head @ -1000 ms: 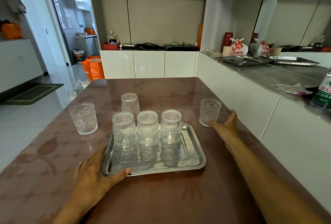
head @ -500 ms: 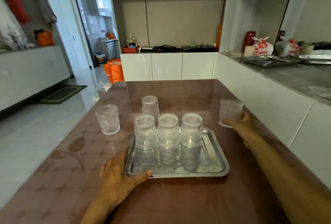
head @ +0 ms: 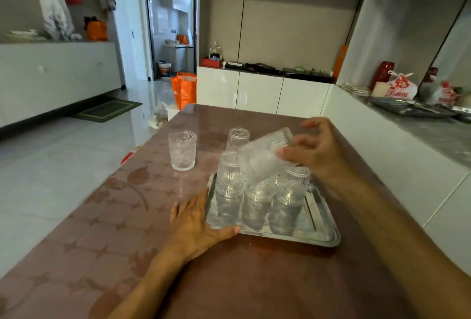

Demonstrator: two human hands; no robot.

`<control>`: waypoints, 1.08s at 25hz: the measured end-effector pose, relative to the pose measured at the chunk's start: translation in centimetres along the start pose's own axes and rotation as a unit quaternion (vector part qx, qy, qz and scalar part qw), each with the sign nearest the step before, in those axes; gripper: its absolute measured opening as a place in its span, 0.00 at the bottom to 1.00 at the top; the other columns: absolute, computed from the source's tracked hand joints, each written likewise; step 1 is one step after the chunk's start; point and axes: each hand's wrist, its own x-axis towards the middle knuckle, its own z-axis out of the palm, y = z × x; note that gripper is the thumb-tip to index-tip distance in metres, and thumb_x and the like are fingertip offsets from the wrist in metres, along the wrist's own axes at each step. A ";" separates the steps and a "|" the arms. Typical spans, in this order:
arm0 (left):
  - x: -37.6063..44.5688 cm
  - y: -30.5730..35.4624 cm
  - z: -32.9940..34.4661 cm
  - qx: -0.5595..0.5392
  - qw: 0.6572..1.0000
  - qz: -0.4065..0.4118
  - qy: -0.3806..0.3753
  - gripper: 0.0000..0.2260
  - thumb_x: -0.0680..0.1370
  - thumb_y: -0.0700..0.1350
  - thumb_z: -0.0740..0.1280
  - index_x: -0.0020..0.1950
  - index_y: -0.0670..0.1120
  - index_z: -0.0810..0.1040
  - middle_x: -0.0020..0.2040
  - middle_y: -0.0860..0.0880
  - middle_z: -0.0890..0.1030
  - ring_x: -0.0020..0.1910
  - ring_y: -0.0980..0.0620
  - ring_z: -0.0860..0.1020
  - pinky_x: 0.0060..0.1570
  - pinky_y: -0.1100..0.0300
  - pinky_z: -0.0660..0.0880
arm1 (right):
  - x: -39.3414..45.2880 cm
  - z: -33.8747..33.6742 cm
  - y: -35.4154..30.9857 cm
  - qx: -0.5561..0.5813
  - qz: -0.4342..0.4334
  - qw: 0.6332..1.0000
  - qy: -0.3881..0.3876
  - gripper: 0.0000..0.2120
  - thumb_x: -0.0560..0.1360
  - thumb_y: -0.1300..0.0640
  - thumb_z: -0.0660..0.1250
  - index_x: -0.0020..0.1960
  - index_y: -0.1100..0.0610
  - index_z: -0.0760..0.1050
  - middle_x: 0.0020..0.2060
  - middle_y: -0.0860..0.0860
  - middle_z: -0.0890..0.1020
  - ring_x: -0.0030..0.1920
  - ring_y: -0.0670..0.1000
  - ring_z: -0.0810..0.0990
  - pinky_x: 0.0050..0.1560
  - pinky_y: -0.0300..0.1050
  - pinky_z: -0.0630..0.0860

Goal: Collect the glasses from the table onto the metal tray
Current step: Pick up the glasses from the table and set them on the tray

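Right hand (head: 323, 150): gripped my tilted glass (head: 265, 158) above the tray's (head: 328, 227) three glasses.
Risk: I judged it could knock them.

1 head cam, wide-angle, looks fwd & down, close over table (head: 76, 255) w/ tray (head: 323, 216).

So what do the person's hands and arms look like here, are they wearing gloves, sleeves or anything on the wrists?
Nothing is worn that shows. The left hand and the right hand are bare, with no gloves and no rings that can be made out. Both forearms are bare to the frame's edge: no sleeves, watch or bands. The right hand is slightly blurred, so fine detail there is uncertain.
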 end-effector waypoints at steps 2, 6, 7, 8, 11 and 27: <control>-0.1 0.0 -0.1 -0.015 1.000 0.001 -0.003 0.58 0.54 0.86 0.56 0.78 0.56 0.60 0.70 0.52 0.76 0.70 0.49 0.72 0.75 0.41 0.61 | -0.2 3.3 1.2 -0.095 0.003 0.995 -0.027 0.40 0.53 0.43 0.81 0.57 0.46 0.64 0.45 0.52 0.81 0.45 0.54 0.81 0.43 0.49 0.80; -0.4 0.1 -0.1 -0.048 0.999 0.005 -0.009 0.58 0.54 0.86 0.57 0.80 0.63 0.45 0.75 0.53 0.71 0.75 0.49 0.68 0.77 0.40 0.57 | -0.8 7.8 3.6 -0.253 -0.039 0.964 -0.069 0.31 0.56 0.37 0.77 0.54 0.41 0.67 0.49 0.42 0.79 0.46 0.43 0.79 0.41 0.40 0.76; -0.4 0.1 -0.1 -0.049 0.999 0.005 -0.011 0.58 0.55 0.86 0.58 0.79 0.64 0.44 0.75 0.53 0.71 0.74 0.49 0.68 0.76 0.40 0.57 | -0.8 8.4 4.0 -0.269 -0.046 0.959 -0.076 0.29 0.57 0.38 0.77 0.53 0.41 0.69 0.49 0.40 0.78 0.46 0.42 0.78 0.41 0.39 0.76; -0.4 0.0 0.0 -0.049 0.999 0.007 -0.011 0.58 0.55 0.85 0.58 0.79 0.65 0.43 0.74 0.54 0.71 0.74 0.49 0.68 0.76 0.40 0.58 | -0.8 8.8 4.4 -0.277 -0.049 0.956 -0.080 0.27 0.58 0.39 0.77 0.52 0.42 0.71 0.48 0.39 0.77 0.47 0.41 0.77 0.41 0.39 0.75; -0.4 0.0 0.0 -0.053 0.998 0.009 -0.011 0.58 0.55 0.85 0.59 0.80 0.63 0.44 0.74 0.55 0.72 0.74 0.51 0.68 0.76 0.40 0.57 | -0.8 9.8 5.6 -0.294 -0.064 0.951 -0.078 0.24 0.59 0.40 0.77 0.52 0.43 0.73 0.46 0.39 0.78 0.45 0.41 0.77 0.40 0.38 0.74; -0.3 -0.2 -3.2 -0.451 0.882 -0.135 -0.018 0.33 0.69 0.55 0.77 0.72 0.58 0.70 0.70 0.53 0.75 0.63 0.57 0.76 0.53 0.65 0.74 | -8.2 9.1 11.3 -0.350 -0.250 0.902 0.039 0.22 0.74 0.44 0.65 0.62 0.56 0.74 0.59 0.51 0.79 0.60 0.52 0.76 0.59 0.49 0.74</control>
